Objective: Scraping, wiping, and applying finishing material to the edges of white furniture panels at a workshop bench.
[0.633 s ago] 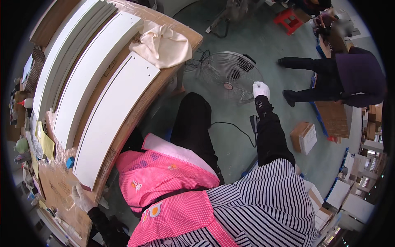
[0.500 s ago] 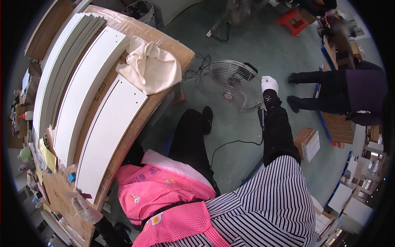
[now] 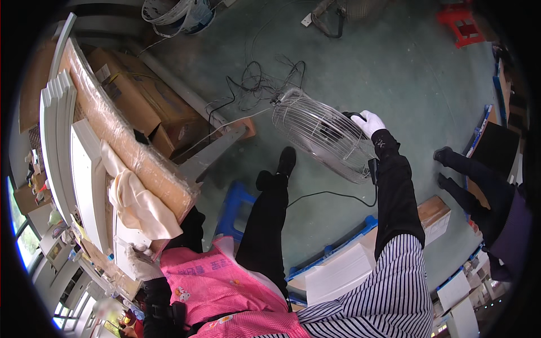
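Observation:
A metal floor fan (image 3: 324,138) with a round wire cage stands on the green floor in front of me. My right hand (image 3: 369,122), in a white glove, is closed on the black part at the back of its cage. My left hand (image 3: 143,263), in a pale glove, is low at the worktable's near edge, by the end of a white board (image 3: 121,239) and below a cream cloth (image 3: 141,205). Its fingers blend with the pale things around them, so whether it holds anything is unclear. A long curved white board (image 3: 90,186) lies farther left.
Stacked curved white boards (image 3: 59,146) lie on the worktable (image 3: 121,135). Beneath it is a cardboard box (image 3: 149,98). Black cables (image 3: 253,81) tangle beyond the fan. A blue stool (image 3: 231,211) stands near my legs. A person in dark clothes (image 3: 496,208) is at right.
My view has swung left and down toward the fan. My right hand has reached the fan, whose cage has turned. My left hand, earlier holding a small dark-red flat piece, is now beside the cloth.

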